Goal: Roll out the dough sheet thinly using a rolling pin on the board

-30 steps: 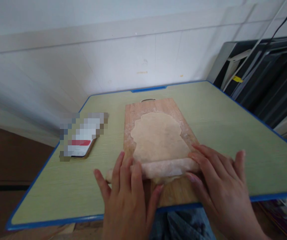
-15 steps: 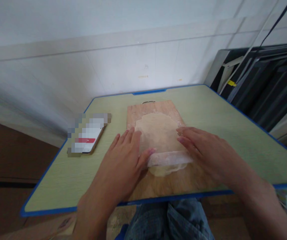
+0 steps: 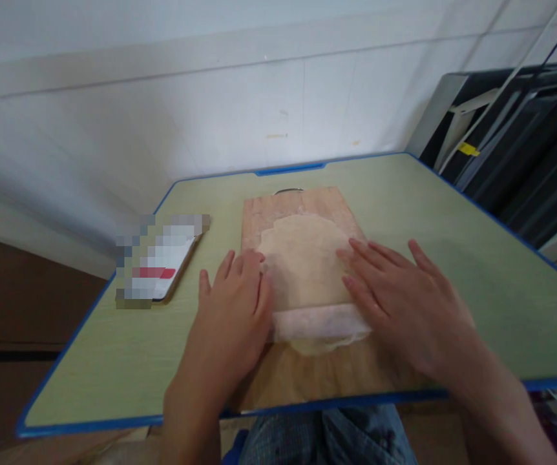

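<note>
A thin, floury dough sheet (image 3: pixel 307 258) lies on a wooden cutting board (image 3: pixel 302 378). Along its near side runs a pale, rounded roll (image 3: pixel 317 321); whether a rolling pin is inside the dough there I cannot tell. A flap of dough shows just below the roll. My left hand (image 3: pixel 234 310) rests at the sheet's left edge, fingers apart, its thumb side beside the roll's left end. Across from it, my right hand (image 3: pixel 399 294) lies with spread fingers over the sheet's right edge, fingertips on the dough. The roll's right end is hidden by this hand.
The board sits on a pale green table with a blue rim (image 3: pixel 89 426). To the left lies a phone (image 3: pixel 162 265), partly blurred out. A white wall (image 3: pixel 240 116) stands behind the table. Dark flat panels (image 3: pixel 525 142) and a cable are at the right.
My left thumb has drawn back left from over the roll to its end. The right-hand fingers have spread wider, fingertips farther onto the dough. The view has shifted slightly.
</note>
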A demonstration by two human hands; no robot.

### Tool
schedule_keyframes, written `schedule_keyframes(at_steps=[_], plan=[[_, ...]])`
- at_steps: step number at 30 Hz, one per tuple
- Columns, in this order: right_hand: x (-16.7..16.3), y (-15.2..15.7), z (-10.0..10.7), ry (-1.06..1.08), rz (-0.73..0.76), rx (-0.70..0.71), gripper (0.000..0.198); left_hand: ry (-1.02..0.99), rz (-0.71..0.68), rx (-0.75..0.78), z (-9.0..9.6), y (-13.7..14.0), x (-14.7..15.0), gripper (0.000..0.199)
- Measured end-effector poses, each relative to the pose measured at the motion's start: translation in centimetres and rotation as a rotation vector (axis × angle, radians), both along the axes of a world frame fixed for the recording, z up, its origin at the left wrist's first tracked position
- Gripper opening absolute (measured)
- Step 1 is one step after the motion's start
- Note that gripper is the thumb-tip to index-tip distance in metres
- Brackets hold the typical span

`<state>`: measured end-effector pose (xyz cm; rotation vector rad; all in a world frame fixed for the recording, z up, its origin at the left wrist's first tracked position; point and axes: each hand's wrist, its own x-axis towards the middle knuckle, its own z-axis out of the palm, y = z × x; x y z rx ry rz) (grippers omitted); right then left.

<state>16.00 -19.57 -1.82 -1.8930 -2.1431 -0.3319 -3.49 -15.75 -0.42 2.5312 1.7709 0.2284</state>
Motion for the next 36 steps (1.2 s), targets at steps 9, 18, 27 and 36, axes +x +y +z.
schedule_keyframes(at_steps=[9, 18, 27, 36], plan=[[-0.5, -3.9, -0.7, 0.042, 0.084, 0.048, 0.044, 0.121, -0.149, 0.239, -0.6, -4.5, -0.2, 0.053], [0.0, 1.0, 0.5, -0.003, 0.026, -0.113, 0.05, 0.129, -0.038, 0.035, 0.2, -0.5, 1.0, 0.056], [-0.2, -2.4, -0.2, -0.005, 0.043, -0.047, 0.053, 0.087, -0.142, 0.197, -0.8, -4.7, -0.1, 0.051], [-0.3, 0.6, 0.6, -0.002, 0.028, -0.174, 0.05, 0.103, -0.051, 0.084, 0.0, -1.6, 0.5, 0.051]])
